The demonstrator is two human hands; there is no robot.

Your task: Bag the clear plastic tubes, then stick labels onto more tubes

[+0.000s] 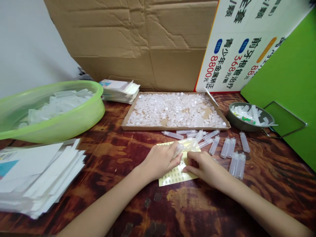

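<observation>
My left hand (160, 159) is closed around a small clear plastic bottle (179, 148), whose end shows between thumb and forefinger. Beneath both hands lies a yellow sticker sheet (172, 177) with rows of small round labels. Over the sheet's right part, my right hand (203, 166) has its fingers curled, thumb and forefinger low against the labels; whatever they pinch is too small to make out. Several more clear bottles (214, 145) lie just beyond and to the right of my hands, some overlapping the sheet's far edge.
A shallow cardboard tray (148, 128) of small clear plastic pieces stands behind the bottles. At left are a green basin (91, 113) of clear bottles and a stack of cards (49, 171); another stack (119, 90) sits behind. A dark bowl (247, 126) of paper strips stands right.
</observation>
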